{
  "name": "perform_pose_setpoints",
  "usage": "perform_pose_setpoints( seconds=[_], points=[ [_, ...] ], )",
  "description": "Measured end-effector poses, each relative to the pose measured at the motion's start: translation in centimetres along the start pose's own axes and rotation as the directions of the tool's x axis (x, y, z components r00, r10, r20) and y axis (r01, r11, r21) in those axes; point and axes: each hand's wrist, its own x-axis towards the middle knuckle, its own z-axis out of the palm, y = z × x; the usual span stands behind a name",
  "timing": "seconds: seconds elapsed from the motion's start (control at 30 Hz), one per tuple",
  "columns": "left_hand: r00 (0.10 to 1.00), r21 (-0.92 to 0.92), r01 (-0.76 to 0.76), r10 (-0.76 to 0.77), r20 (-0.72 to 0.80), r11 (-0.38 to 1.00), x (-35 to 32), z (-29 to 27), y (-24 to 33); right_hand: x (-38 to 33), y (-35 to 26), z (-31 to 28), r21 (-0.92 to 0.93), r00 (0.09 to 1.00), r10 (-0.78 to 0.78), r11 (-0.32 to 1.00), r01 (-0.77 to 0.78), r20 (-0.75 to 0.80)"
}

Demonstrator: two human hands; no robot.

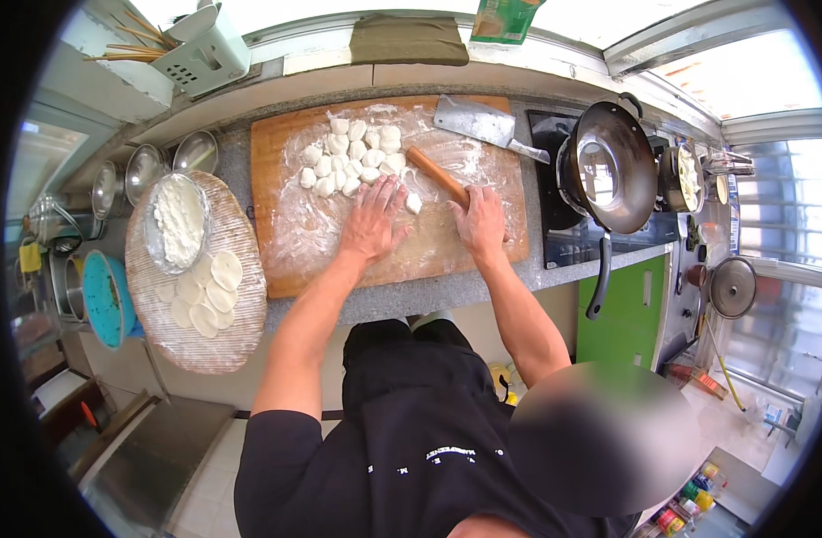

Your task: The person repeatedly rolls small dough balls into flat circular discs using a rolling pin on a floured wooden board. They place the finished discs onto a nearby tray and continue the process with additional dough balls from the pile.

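My left hand [373, 218] lies flat on the floured wooden board [290, 260], palm down with fingers stretched out. Its fingertips are at the near edge of a cluster of small white dough pieces [339, 161]. My right hand [481, 221] is closed over the near part of a wooden rolling pin [436, 174], which slants away to the far left. Between my hands a single dough piece [415, 203] sits apart from the cluster. A cleaver [475, 123] rests at the board's far right, its handle over the board's edge.
At left, a round ridged board [196, 353] holds a bowl of flour [176, 220] and several round dough wrappers [221, 299]. Beyond it stand a turquoise basin [106, 300] and metal bowls [196, 152]. A wok [613, 166] sits on the stove at right, its handle [599, 278] jutting toward me.
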Motion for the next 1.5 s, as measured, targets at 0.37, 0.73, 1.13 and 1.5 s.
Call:
perform_pose_setpoints(
  seconds=[0.37,0.73,1.13,1.5],
  points=[
    [0.923,-0.370,0.036,-0.173,-0.345,0.928,-3.6,-2.0,0.5,1.1,2.1,0.6,0.062,0.992,-0.102,0.992,0.107,-0.072],
    [0.527,-0.736,0.168,-0.691,-0.495,0.655,-19.9,-8.3,-5.1,-3.3,-15.7,1.3,0.417,0.882,-0.462,0.786,0.457,-0.095],
    [0.379,-0.658,0.529,-0.843,-0.381,0.536,-36.6,-8.2,-25.0,-10.1,-33.6,3.2,0.571,0.662,-0.748,0.568,0.592,0.058],
    [0.851,-0.401,0.294,-0.428,-0.303,0.868,-39.8,-11.6,-33.3,-13.0,-42.7,7.1,0.583,0.666,-0.745,0.560,0.589,0.042]
  ],
)
